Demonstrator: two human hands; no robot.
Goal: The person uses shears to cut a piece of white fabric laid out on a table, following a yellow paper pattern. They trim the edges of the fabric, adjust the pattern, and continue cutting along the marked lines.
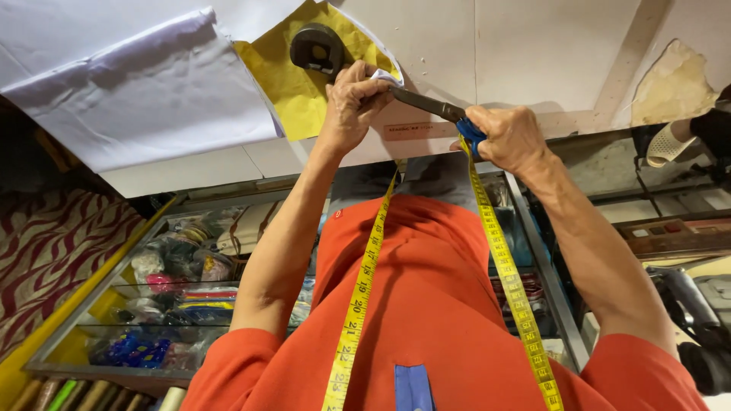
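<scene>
Our right hand is curled tight around the blue handles of the scissors, whose dark blades point toward ten o'clock into our left hand, which pinches a corner of white paper. We judge a cut at that corner is under way. The yellow sheet lies just beyond at twelve o'clock, under a dark round tape holder. The white worktable carries a rolled white sheet at ten o'clock. A yellow measuring tape hangs over our orange shirt; glass shelves stand at eight o'clock.
</scene>
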